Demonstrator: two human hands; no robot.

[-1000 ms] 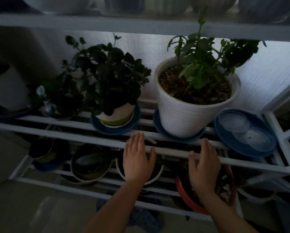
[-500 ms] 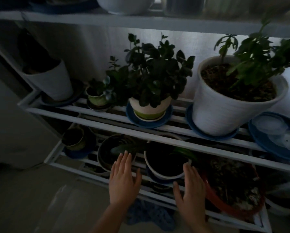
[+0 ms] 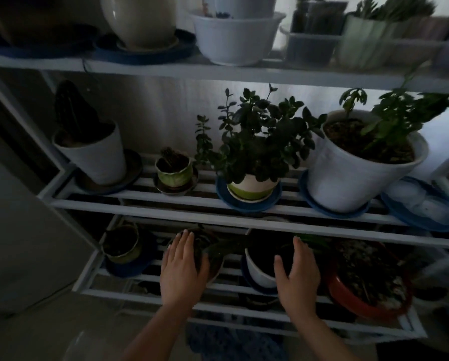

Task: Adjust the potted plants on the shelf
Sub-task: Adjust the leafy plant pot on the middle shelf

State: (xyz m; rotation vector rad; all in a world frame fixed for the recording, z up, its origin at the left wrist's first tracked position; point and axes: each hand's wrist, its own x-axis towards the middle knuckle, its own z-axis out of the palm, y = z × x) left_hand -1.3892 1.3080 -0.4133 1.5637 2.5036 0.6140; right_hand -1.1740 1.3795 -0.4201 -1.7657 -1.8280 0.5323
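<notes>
Your left hand (image 3: 183, 269) lies with fingers spread loosely over the dark pot (image 3: 213, 259) on the lower shelf (image 3: 129, 293) and your right hand (image 3: 297, 273) cups the white pot (image 3: 257, 269) beside it, fingers wide, neither gripping, seemingly ready to shift both.

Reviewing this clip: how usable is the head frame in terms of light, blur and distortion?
Head view: strongly backlit from behind the middle shelf, so the large white pot reads clearly while the lower shelf pots near the left hand and right hand sink into shadow. Motion blur smears the top-right plants. Wide-angle bending bows the shelf rails.
</notes>
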